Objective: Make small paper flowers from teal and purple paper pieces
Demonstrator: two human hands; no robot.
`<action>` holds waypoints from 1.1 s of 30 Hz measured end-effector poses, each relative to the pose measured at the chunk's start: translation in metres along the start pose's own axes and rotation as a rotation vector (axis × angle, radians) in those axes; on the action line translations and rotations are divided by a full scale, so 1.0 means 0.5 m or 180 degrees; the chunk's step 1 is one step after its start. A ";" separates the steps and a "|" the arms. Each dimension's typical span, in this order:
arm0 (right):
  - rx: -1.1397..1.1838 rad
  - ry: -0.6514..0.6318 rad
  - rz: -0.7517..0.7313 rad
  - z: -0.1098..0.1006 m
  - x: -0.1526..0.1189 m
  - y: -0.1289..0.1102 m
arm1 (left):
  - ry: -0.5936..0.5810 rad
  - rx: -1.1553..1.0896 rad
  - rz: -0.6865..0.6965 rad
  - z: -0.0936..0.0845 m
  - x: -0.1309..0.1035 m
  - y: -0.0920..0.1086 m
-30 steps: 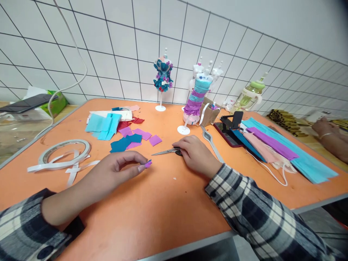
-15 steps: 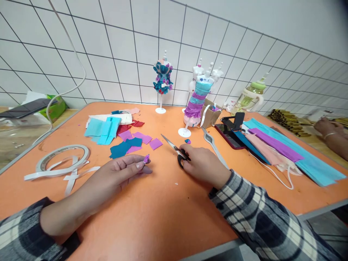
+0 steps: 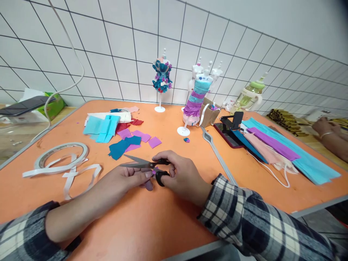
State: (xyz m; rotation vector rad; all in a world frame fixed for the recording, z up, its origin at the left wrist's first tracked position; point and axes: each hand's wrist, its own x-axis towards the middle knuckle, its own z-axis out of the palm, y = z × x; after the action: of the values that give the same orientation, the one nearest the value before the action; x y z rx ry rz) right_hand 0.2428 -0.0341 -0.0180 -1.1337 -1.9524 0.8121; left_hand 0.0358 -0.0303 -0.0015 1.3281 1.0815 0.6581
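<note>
My right hand [image 3: 181,175] grips the black handles of the scissors [image 3: 141,164], whose blades are spread apart and point left above my left hand. Between the thumb and fingertips of my left hand [image 3: 129,178] is a small purple paper piece [image 3: 154,172], partly hidden by the scissors. Beyond the blades lie dark teal paper [image 3: 119,148] and purple squares [image 3: 154,142]. A tiny blue and purple paper bit [image 3: 186,140] rests near the white base of a small dress form [image 3: 194,103] wrapped in turquoise and purple.
On the left lies a roll of white tape [image 3: 40,157] with loose strips. Teal and purple decorations cover another dress form [image 3: 162,76] at the back. A phone [image 3: 224,136] and long paper strips [image 3: 307,156] lie right. Another person's hand [image 3: 323,127] is far right.
The scissors in my right hand have moved left over my left hand, and their blades have opened wider. My left hand has shifted slightly lower, still pinching the purple piece.
</note>
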 end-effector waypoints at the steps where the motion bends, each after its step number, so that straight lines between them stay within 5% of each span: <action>1: -0.0017 0.0002 -0.0036 0.001 0.001 0.001 | 0.0035 0.0006 0.0005 0.002 0.000 0.004; 10: 0.1078 0.0039 0.0442 0.003 0.015 0.003 | 0.0029 0.0479 0.0041 0.005 0.000 0.001; 26: 0.1404 -0.0012 0.0729 0.008 0.010 -0.011 | -0.0002 0.0207 0.0021 0.007 -0.001 0.007; 33: 0.2234 -0.0036 0.1013 0.012 0.016 -0.016 | 0.0211 0.1203 0.0555 0.004 -0.004 0.005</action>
State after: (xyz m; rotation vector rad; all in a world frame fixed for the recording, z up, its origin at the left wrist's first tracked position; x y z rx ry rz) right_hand 0.2313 -0.0313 -0.0126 -0.9961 -1.3163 1.5207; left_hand 0.0373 -0.0326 0.0012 1.7512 1.1919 0.6496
